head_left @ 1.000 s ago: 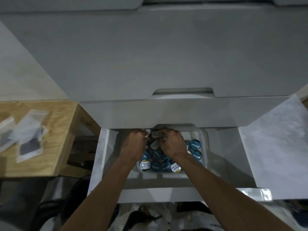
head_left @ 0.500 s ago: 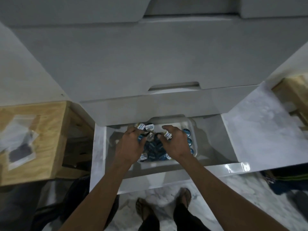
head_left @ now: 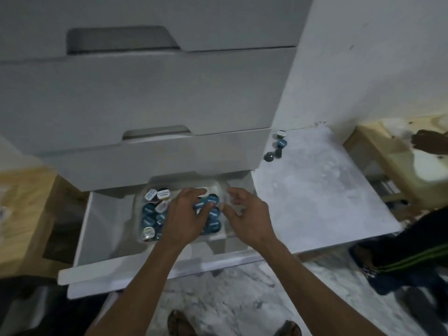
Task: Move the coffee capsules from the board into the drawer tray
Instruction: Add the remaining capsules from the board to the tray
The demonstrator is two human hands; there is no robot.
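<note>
Both hands are loose and hold nothing, the left hand [head_left: 185, 219] over the tray [head_left: 139, 214]; the right hand [head_left: 244, 215] should fetch the capsules [head_left: 278, 146] at the board's [head_left: 315, 190] far-left corner.

1. Your drawer tray [head_left: 219, 187]: clear glossy plastic.
2. Your capsules [head_left: 149, 209]: smooth foil-like lids.
3. Your board [head_left: 320, 190]: pale, mottled, matt.
4. Your drawer fronts [head_left: 145, 98]: smooth matt grey.
5. Side benches [head_left: 378, 144]: bare wood.

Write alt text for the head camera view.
Both hands, left hand and right hand, hover open over a clear tray of coffee capsules in an open drawer. Four capsules remain on the white board.
</note>
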